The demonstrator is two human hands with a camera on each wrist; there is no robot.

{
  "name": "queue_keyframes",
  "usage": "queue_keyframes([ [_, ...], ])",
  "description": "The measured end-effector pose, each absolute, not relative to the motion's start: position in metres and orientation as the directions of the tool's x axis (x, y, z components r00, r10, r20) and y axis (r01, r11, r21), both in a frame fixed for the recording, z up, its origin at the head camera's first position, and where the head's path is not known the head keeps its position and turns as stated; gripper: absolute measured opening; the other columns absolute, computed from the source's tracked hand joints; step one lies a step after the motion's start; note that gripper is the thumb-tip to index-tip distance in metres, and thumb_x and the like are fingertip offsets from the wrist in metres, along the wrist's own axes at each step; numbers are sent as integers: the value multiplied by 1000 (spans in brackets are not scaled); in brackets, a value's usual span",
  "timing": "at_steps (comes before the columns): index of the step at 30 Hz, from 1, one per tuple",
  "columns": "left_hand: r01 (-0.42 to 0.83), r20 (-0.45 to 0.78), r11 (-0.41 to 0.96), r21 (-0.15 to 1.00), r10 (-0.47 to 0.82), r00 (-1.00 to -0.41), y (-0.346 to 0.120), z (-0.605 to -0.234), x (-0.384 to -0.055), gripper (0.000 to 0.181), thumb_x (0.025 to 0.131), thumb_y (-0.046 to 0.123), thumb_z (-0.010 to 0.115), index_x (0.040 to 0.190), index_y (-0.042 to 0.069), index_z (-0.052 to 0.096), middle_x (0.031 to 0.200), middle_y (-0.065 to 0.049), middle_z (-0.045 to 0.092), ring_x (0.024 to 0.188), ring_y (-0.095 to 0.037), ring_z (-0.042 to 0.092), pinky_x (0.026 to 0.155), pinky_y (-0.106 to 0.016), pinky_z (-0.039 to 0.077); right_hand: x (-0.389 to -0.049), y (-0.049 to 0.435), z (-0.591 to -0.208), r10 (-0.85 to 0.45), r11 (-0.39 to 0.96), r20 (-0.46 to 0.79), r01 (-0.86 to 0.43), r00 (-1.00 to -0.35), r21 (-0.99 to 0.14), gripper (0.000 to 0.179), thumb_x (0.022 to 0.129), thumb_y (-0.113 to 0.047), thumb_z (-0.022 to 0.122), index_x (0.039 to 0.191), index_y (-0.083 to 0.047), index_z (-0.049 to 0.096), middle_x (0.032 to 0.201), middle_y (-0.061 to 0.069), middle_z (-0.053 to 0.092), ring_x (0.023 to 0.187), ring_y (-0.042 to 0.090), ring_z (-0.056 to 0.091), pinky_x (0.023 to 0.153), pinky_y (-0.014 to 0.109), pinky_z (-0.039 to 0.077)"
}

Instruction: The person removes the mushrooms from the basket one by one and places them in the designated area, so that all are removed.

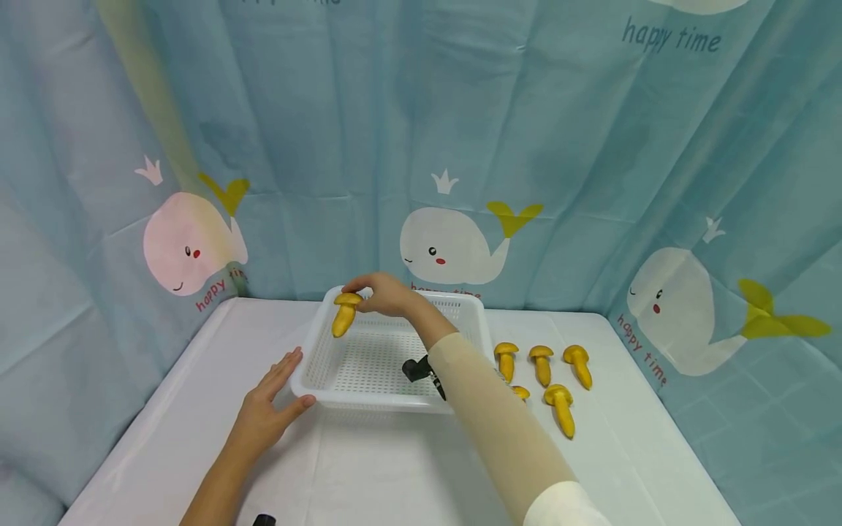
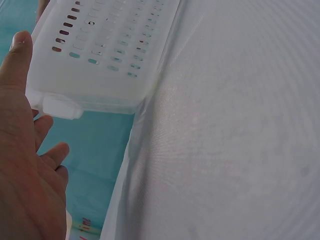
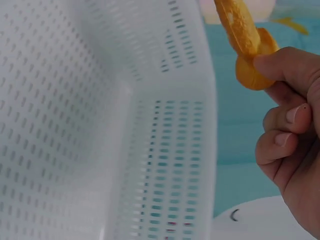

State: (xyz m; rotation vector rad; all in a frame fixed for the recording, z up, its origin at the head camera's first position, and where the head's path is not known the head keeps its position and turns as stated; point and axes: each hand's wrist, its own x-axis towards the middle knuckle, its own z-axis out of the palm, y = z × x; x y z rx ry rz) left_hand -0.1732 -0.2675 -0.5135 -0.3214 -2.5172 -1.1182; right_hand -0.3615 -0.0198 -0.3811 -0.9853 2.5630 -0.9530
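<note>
My right hand [image 1: 384, 294] pinches a yellow mushroom [image 1: 345, 315] by its cap, stem hanging down, over the far left part of a white perforated basket [image 1: 388, 400]. In the right wrist view the thumb and forefinger grip the mushroom [image 3: 245, 35] while the other fingers curl in. My left hand [image 1: 263, 413] lies at the basket's near left corner, fingers extended, thumb along the front rim. The left wrist view has that hand [image 2: 30, 145] beside the basket wall [image 2: 90, 80]. Inside, the visible basket floor holds no mushrooms; my right forearm hides part of it.
To the right of the basket several yellow mushrooms [image 1: 560, 409] lie on the white table [image 1: 368, 467], one partly hidden by my sleeve [image 1: 500, 416]. A blue curtain [image 1: 316, 146] with whale prints hangs round the table's back and sides. A small black object [image 1: 264, 520] shows at the bottom edge.
</note>
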Motion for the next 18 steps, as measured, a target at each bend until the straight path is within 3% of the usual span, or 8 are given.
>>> queue_keyframes([
  [10, 354, 418, 661, 662, 66, -906, -267, -514, -173, 87, 84, 29, 85, 159, 26, 41, 163, -3, 40, 148, 14, 19, 117, -3, 11, -339, -1, -358, -708, 486, 108, -592, -698, -642, 38, 98, -14, 70, 136, -21, 67, 136, -4, 66, 131, 16, 57, 104, 29, 51],
  [13, 340, 408, 671, 659, 61, -911, -266, -513, -173, 88, 84, 28, 85, 159, 27, 40, 164, -2, 38, 153, 3, 22, 120, -6, 12, -331, 6, -354, -716, 460, 130, -604, -686, -651, 39, 98, -14, 69, 136, -22, 67, 136, -6, 66, 128, 14, 58, 100, 26, 53],
  [18, 305, 378, 679, 668, 43, -925, -265, -511, -171, 89, 84, 28, 85, 160, 30, 38, 165, 1, 36, 154, -28, 30, 126, -18, 15, -317, 23, -347, -708, 439, 143, -591, -691, -677, 39, 98, -14, 69, 136, -22, 67, 136, -7, 66, 119, 11, 60, 86, 23, 57],
])
